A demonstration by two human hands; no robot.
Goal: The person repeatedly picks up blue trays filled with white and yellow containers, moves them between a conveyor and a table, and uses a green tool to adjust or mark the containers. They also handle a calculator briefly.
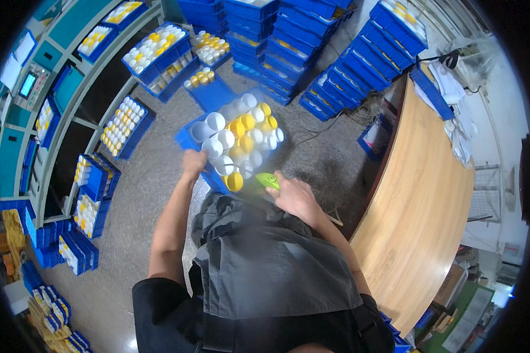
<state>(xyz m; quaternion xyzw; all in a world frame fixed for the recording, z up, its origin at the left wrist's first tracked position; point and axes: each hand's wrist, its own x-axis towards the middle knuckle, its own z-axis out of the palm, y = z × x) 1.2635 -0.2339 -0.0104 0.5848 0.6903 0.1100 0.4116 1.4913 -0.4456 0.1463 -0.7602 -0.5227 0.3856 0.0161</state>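
Grasping the left side of a blue tray [185, 141] near the middle of the frame, the person's left hand [194, 162] has its grip curled in at the rim, its fingertips hidden from me. The right hand [297, 197], just right of the tray's near end, has its grip closed around a bright green tool [268, 180], the rounded end poking out toward the tray. What the tool's far end touches, I can't tell; the spot is blurred.

White cups [216, 122] and yellow cups [234, 182] crowd the tray, mixed together, several with their open mouths turned up toward the person. A dark grey apron [271, 265] fills the lower centre, right behind the tray's near end, with black sleeves [162, 312] at either side.

Around us, stacks of blue trays [250, 29] rise at the top centre, and another tall stack [365, 56] leans in at the upper right. More loaded trays [126, 126] sit left of centre, beside a teal machine [12, 153] with a small lit screen [28, 84] at the upper left. A curved wooden worktop [415, 217] sweeps down the right side, with white papers [450, 94] heaped at its far end and clear plastic [483, 65] bunched above. Grey floor [138, 217] shows between the rows.
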